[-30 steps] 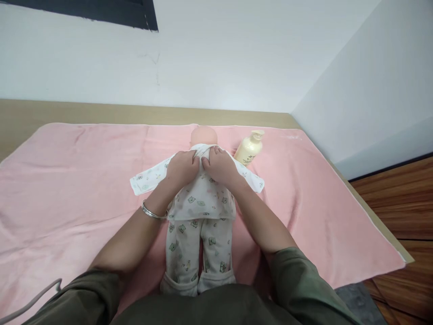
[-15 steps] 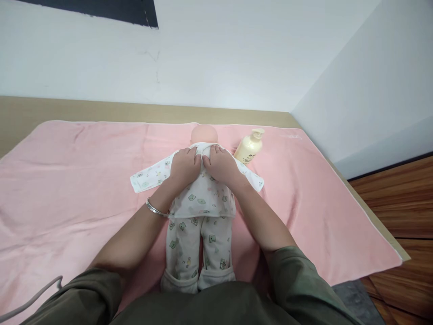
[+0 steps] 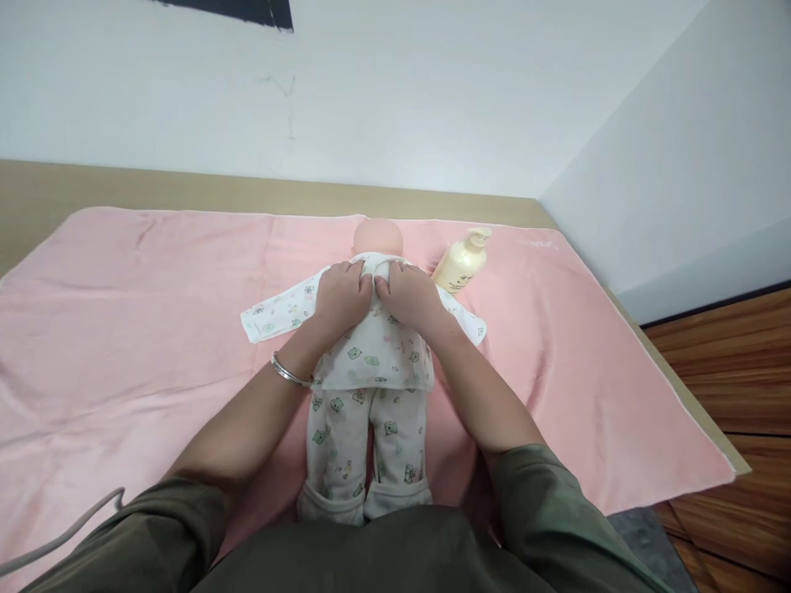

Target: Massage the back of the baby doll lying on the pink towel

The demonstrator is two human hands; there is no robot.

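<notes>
A baby doll (image 3: pixel 378 237) lies straight ahead of me, its bald head at the far end and no face showing. It wears a white patterned top (image 3: pixel 376 362) and matching trousers (image 3: pixel 339 436), with both sleeves spread outward. My left hand (image 3: pixel 342 296) rests on the left of the doll's upper body, fingers stretched toward the shoulder. On the other side, my right hand (image 3: pixel 413 295) lies the same way. The two thumbs point at each other near the middle, with a small gap between them. Both palms are hidden against the cloth.
Beneath the doll a pink mat (image 3: pixel 154 329) covers much of the wooden tabletop (image 3: pixel 247 191). A cream pump bottle (image 3: pixel 461 262) lies tilted beside the right sleeve. White walls stand behind and to the right. A grey cable (image 3: pixel 67 534) crosses the lower left corner.
The view has shifted slightly, so everything sits a little differently in the picture. Both hands stay on the doll's upper body, with hardly any movement over the top.
</notes>
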